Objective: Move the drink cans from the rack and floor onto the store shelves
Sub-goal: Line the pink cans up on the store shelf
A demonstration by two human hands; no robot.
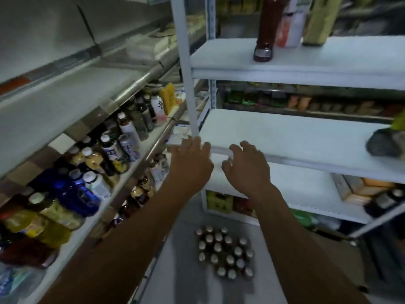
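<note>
Several dark drink cans with silver tops (225, 252) stand packed together on the grey floor below my arms. Both arms reach out over them toward the white rack. My left hand (191, 160) hovers at the front left corner of the rack's middle shelf (285, 137), fingers loosely bent and holding nothing. My right hand (246, 164) hangs just right of it at the same shelf's front edge, fingers curved downward, also holding nothing. That shelf is bare in front of my hands.
A long store shelf (122, 176) on the left is crowded with bottles and cans. The rack's top shelf (306, 60) carries a dark red bottle (266, 29) and cartons. A dark bag (383, 143) lies on the middle shelf's right end. Packages fill the lower shelves.
</note>
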